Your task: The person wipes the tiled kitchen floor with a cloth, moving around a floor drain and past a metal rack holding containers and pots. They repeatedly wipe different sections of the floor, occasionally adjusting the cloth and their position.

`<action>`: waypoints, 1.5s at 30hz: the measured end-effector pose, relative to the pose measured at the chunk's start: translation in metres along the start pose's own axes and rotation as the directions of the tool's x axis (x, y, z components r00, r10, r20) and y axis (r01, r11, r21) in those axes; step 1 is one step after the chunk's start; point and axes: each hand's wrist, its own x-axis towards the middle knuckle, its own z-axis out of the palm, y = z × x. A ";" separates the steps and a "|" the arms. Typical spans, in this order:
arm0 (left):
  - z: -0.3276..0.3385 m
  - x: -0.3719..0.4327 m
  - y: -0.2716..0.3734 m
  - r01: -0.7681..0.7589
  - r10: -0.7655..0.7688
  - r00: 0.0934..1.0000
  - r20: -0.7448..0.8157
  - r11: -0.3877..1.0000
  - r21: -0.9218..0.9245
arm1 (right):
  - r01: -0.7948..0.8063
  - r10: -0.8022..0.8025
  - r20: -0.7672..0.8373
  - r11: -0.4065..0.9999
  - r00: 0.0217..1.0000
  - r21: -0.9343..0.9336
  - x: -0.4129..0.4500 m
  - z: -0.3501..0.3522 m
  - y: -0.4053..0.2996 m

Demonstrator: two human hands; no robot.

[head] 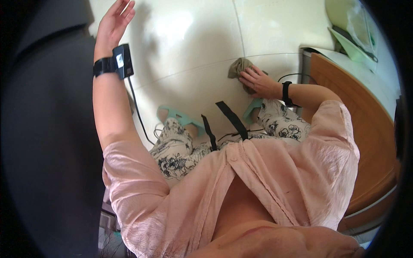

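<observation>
My right hand [259, 84] lies over a crumpled olive-brown cloth [239, 68] on the glossy cream tiled floor [193, 67]. Its fingers spread across the top of the cloth, and part of the cloth is hidden beneath the palm. At the upper left, my left hand [116, 22] is raised with nothing in it, its fingers loosely extended beside a large dark piece of furniture [51, 129]. The top of this hand reaches the picture's edge. A black strapped device [122, 61] with a cable sits on my left wrist, and a black band [286, 93] circles the right one.
Green slippers [180, 116] are on my feet, close to the cloth. On the right stands a curved brown wooden panel [351, 119]. Behind it, a pale green dustpan [353, 48] leans near a plastic bag [361, 25]. Two black straps [233, 119] hang before my body.
</observation>
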 end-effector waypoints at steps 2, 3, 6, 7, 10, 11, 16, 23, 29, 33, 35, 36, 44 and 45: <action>0.020 -0.006 -0.009 0.017 -0.017 1.000 -0.005 1.000 0.016 | 0.018 -0.019 -0.051 0.999 0.998 -0.036 0.000 0.033 -0.004; 0.023 -0.005 -0.008 0.035 -0.034 0.999 0.024 0.999 -0.028 | 0.028 -0.039 -0.111 0.995 0.993 -0.098 0.005 0.039 0.001; 0.028 0.001 -0.010 0.041 -0.039 0.999 0.024 0.998 -0.054 | 0.383 -0.406 -0.110 0.905 0.907 -0.185 0.058 0.045 0.012; 0.027 0.002 -0.008 0.029 -0.025 0.997 0.066 0.998 -0.049 | 0.590 -0.632 -0.117 0.764 0.766 -0.261 0.082 0.044 0.006; 0.038 -0.003 -0.001 0.014 -0.010 0.998 0.070 0.998 -0.057 | 0.504 -0.481 -0.300 0.863 0.824 0.002 0.166 0.010 -0.033; 0.042 -0.003 0.005 0.013 -0.011 0.999 0.036 0.998 -0.064 | 0.436 -0.352 -0.386 0.886 0.853 0.157 0.188 0.011 -0.036; 0.034 -0.005 0.016 -0.007 0.015 0.994 0.107 0.997 -0.080 | 0.137 -0.060 -0.604 0.987 0.795 0.082 0.192 -0.006 0.036; 0.020 -0.005 0.026 -0.024 0.025 1.000 0.002 0.988 -0.153 | -0.463 0.876 -0.266 0.446 0.403 0.766 0.099 -0.134 0.165; 0.002 -0.014 0.062 -0.142 0.131 0.989 -0.069 0.971 -0.191 | -0.063 0.115 -0.783 0.993 0.611 0.097 0.171 -0.130 0.116; -0.001 -0.013 0.061 -0.151 0.141 0.988 -0.055 0.954 -0.259 | 0.342 -0.130 -0.735 0.929 0.665 0.145 0.273 -0.110 -0.022; 0.003 -0.013 0.058 -0.126 0.104 0.991 -0.087 0.942 -0.311 | 0.216 -0.142 -0.689 0.976 0.710 0.021 0.300 -0.090 -0.084; 0.003 -0.015 0.058 -0.140 0.124 0.989 -0.074 0.955 -0.262 | 0.189 -0.131 -0.741 0.982 0.659 -0.005 0.320 -0.063 -0.097; -0.026 -0.022 0.045 -0.128 0.084 0.987 -0.135 0.923 -0.364 | 0.065 -0.033 -0.819 0.998 0.572 0.005 0.326 -0.102 0.029; -0.023 -0.020 0.044 -0.111 0.082 0.992 -0.099 0.934 -0.340 | -0.047 0.080 -0.773 0.997 0.630 0.065 0.316 -0.106 0.067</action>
